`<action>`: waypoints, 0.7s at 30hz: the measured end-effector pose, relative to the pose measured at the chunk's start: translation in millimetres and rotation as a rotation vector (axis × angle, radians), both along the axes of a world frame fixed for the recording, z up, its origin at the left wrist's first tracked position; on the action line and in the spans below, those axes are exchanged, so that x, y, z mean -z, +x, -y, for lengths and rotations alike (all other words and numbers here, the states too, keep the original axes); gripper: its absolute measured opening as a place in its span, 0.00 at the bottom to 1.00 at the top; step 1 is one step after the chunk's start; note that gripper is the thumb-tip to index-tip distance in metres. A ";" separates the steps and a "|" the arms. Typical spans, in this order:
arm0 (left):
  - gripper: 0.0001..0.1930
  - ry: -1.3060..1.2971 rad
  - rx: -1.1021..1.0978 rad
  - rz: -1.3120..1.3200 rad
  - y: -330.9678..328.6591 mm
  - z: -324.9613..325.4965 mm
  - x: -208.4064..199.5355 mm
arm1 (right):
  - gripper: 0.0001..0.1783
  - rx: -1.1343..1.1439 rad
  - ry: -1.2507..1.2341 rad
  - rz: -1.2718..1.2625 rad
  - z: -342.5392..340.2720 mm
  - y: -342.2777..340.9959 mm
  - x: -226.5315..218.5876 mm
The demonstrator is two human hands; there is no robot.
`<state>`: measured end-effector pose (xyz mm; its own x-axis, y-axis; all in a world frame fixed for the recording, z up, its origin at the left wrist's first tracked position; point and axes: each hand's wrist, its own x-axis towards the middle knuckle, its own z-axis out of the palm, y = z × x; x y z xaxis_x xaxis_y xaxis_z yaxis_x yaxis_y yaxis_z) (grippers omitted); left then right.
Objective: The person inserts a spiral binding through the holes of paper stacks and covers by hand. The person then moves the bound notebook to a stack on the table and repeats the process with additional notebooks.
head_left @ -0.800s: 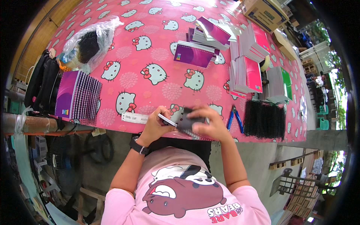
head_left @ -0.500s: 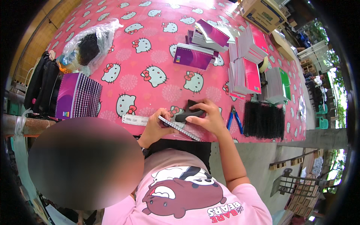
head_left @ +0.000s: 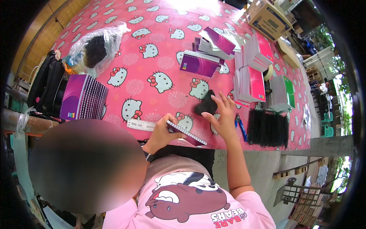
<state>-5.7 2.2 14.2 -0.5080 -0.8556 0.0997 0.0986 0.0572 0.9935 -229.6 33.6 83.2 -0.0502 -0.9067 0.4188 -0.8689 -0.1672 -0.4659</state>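
The left hand (head_left: 162, 133) pinches a small ring notebook (head_left: 188, 134) by one end, tipped up at the near edge of the pink table (head_left: 164, 108). The right hand (head_left: 223, 116) has its thumb and fingers spread by a blurry black thing (head_left: 206, 105); I can't tell if it grips it. Just right of that hand are blue pliers (head_left: 241, 128), then black coils (head_left: 268, 128). A white strip (head_left: 140, 124) lies just left of the left hand.

left fingers (head_left: 167, 118) hold spiral notebook (head_left: 187, 132) | right fingers (head_left: 220, 104) at black object (head_left: 206, 104)
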 end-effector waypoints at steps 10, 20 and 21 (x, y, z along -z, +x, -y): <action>0.20 -0.563 -0.125 0.258 -25.5 -11.5 -41.0 | 0.52 -0.309 0.318 -0.010 -37.6 59.2 -32.2; 0.20 -0.631 -0.153 0.322 -23.7 -12.4 -51.6 | 0.17 -0.224 -0.002 0.400 -39.0 60.6 -25.5; 0.21 -0.637 -0.160 0.328 -23.7 -12.5 -52.6 | 0.16 -0.228 -0.030 0.392 -37.7 63.3 -28.6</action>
<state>-29.4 14.8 66.8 -0.4711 -0.7488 0.4662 -0.2564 0.6219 0.7399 -166.4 71.4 111.8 -0.0110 -0.9008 0.4340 -0.5673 -0.3518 -0.7446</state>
